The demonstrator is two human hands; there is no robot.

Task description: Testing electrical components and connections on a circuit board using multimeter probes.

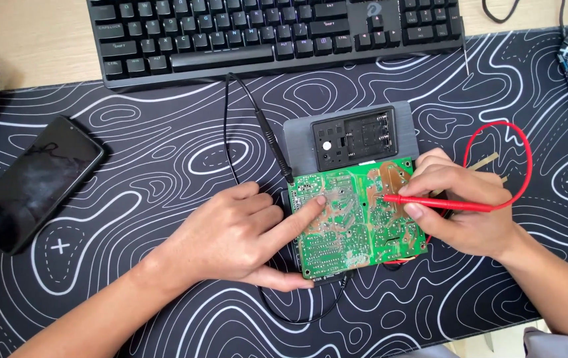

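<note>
With the left hand (231, 235) lying open, forefinger pinning the green board (353, 215) at frame centre, the right hand (459, 209) should grip the red probe (440, 203) steadily, tip on one joint only.

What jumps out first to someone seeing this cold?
The green circuit board at the centre of the black-and-white patterned desk mat. The left hand steadies it with a forefinger on its face, while the right hand touches a red probe to it. A black keyboard lies above.

Wooden desk (25, 53) under patterned mat (164, 152), keyboard (270, 33).
</note>
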